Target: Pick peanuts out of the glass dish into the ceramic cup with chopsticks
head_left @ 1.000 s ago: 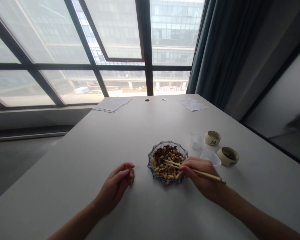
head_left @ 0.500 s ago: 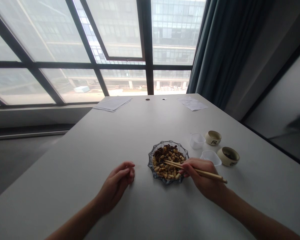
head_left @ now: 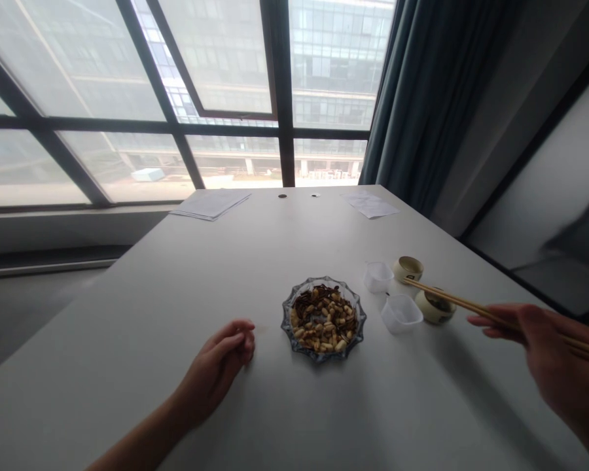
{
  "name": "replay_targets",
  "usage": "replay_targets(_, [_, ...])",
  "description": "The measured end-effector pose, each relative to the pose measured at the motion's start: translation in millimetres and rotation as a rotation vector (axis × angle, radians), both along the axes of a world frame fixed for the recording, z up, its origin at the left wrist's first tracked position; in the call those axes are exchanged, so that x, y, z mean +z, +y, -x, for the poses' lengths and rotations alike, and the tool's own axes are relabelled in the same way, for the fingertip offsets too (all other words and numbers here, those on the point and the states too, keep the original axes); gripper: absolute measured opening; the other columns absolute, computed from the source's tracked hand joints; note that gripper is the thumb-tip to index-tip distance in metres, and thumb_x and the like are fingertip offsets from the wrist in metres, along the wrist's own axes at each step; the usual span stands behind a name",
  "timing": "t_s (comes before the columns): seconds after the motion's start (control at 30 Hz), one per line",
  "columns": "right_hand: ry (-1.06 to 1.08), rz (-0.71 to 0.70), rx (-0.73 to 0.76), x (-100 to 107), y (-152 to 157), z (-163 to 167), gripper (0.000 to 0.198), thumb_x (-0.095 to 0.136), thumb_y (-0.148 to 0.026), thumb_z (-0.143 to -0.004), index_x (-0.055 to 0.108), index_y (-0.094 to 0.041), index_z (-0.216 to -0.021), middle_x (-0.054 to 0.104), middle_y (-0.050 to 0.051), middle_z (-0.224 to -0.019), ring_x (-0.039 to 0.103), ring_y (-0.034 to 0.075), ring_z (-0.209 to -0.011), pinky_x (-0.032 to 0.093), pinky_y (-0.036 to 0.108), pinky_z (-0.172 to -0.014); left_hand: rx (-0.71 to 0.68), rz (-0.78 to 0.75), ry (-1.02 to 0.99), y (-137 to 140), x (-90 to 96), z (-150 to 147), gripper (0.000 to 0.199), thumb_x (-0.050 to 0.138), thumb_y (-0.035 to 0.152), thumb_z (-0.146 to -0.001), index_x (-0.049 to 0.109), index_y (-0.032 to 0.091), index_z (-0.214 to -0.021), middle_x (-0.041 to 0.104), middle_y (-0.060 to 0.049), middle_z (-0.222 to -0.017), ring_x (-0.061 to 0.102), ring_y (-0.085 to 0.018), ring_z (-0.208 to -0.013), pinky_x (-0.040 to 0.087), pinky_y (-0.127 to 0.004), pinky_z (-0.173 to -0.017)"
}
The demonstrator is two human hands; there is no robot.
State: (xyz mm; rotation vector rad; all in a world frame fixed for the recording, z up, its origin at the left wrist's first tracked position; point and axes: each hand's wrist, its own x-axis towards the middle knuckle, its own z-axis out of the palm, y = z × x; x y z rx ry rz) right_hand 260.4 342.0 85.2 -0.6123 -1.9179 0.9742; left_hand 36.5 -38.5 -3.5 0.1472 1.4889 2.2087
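My right hand (head_left: 544, 340), raised at the right, is shut on a pair of wooden chopsticks (head_left: 461, 304). Their tips show in front of the farther cream cup (head_left: 408, 269); whether they pinch anything is too small to tell. Below the chopsticks stands a nearer cream cup (head_left: 436, 315) with dark contents. A faceted glass bowl (head_left: 287, 324) holds peanuts (head_left: 328, 327) and dark, thin pieces (head_left: 309, 302). Left of this bowl my left hand (head_left: 220, 356) rests on the table, its fingers loosely curled with nothing seen in them.
Two clear plastic containers (head_left: 401, 315) stand between the glass bowl and the cups. Toward the far end of the white table (head_left: 255, 255) lie a stack of papers (head_left: 211, 204) at left and more sheets (head_left: 370, 204) at right. Windows and a dark curtain (head_left: 412, 98) are beyond.
My right hand has lifted the chopsticks out of the glass bowl and swung them right, toward the cups. My left hand stays beside the bowl; the whole view has shifted slightly.
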Motion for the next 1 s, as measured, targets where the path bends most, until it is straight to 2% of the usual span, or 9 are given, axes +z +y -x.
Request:
replay_targets(0.17, [0.03, 0.11, -0.162, -26, 19, -24, 0.029, 0.063, -0.046, -0.094, 0.075, -0.02, -0.092, 0.079, 0.005, -0.08, 0.077, 0.025, -0.067, 0.067, 0.036, -0.068, 0.021, 0.032, -0.023, -2, -1.7, 2, 0.016, 0.079, 0.024, -0.076, 0.076, 0.02, -0.091, 0.061, -0.003, -0.071, 0.052, -0.016, -0.07, 0.047, -0.022, -0.063])
replay_targets(0.3, [0.02, 0.123, -0.148, -32, 18, -29, 0.028, 0.062, -0.046, -0.094, 0.074, -0.021, -0.092, 0.078, 0.008, -0.083, 0.076, 0.026, -0.068, 0.066, 0.041, -0.071, 0.014, 0.037, -0.047, -4, -5.4, 6, 0.019, 0.081, 0.024, -0.074, 0.076, 0.021, -0.092, 0.061, -0.002, -0.072, 0.053, -0.016, -0.072, 0.048, -0.021, -0.064])
replay_targets(0.4, [-0.007, 0.069, -0.09, -29, 24, -21, 0.026, 0.065, -0.047, -0.092, 0.074, -0.022, -0.091, 0.078, 0.01, -0.084, 0.075, 0.028, -0.067, 0.065, 0.045, -0.071, 0.009, 0.039, -0.052, -4, -4.2, 6, 0.019, 0.081, 0.023, -0.074, 0.076, 0.02, -0.091, 0.061, -0.003, -0.072, 0.053, -0.016, -0.071, 0.049, -0.02, -0.064])
replay_targets(0.5, [-0.11, 0.008, 0.011, -25, 37, -3, 0.029, 0.066, -0.048, -0.091, 0.075, -0.02, -0.089, 0.078, 0.009, -0.08, 0.075, 0.027, -0.068, 0.064, 0.042, -0.068, 0.027, 0.058, -0.052, -1, 1.0, 3, 0.021, 0.083, 0.024, -0.07, 0.076, 0.019, -0.089, 0.061, -0.003, -0.071, 0.053, -0.016, -0.07, 0.049, -0.021, -0.063])
replay_targets(0.63, [-0.299, -0.138, 0.262, -19, 52, 28, 0.031, 0.062, -0.046, -0.094, 0.075, -0.02, -0.084, 0.077, 0.008, -0.081, 0.073, 0.024, -0.074, 0.059, 0.035, -0.069, 0.052, 0.086, -0.019, 2, 7.4, 1, 0.022, 0.084, 0.026, -0.067, 0.076, 0.018, -0.087, 0.061, -0.003, -0.068, 0.052, -0.017, -0.068, 0.048, -0.022, -0.059])
replay_targets(0.73, [-0.408, -0.245, 0.392, -12, 55, 49, 0.034, 0.058, -0.044, -0.097, 0.075, -0.019, -0.08, 0.076, 0.008, -0.081, 0.071, 0.023, -0.074, 0.054, 0.032, -0.066, 0.042, 0.086, -0.002, 1, 5.8, 1, 0.02, 0.083, 0.027, -0.069, 0.076, 0.019, -0.087, 0.06, -0.003, -0.068, 0.052, -0.017, -0.068, 0.048, -0.023, -0.06])
replay_targets(0.87, [-0.526, -0.386, 0.468, -2, 54, 69, 0.034, 0.055, -0.039, -0.099, 0.072, -0.019, -0.077, 0.073, 0.006, -0.077, 0.067, 0.021, -0.071, 0.049, 0.032, -0.065, 0.012, 0.077, 0.0, -3, -2.1, 4, 0.017, 0.08, 0.026, -0.075, 0.075, 0.02, -0.091, 0.06, -0.003, -0.07, 0.051, -0.017, -0.07, 0.048, -0.023, -0.062])
replay_targets(1.0, [-0.617, -0.51, 0.523, 5, 53, 83, 0.033, 0.052, -0.036, -0.1, 0.073, -0.02, -0.079, 0.072, 0.006, -0.079, 0.065, 0.02, -0.07, 0.046, 0.032, -0.065, 0.014, 0.066, -0.001, -5, -5.9, 5, 0.017, 0.079, 0.023, -0.076, 0.075, 0.02, -0.092, 0.06, -0.003, -0.072, 0.051, -0.018, -0.071, 0.048, -0.024, -0.063])
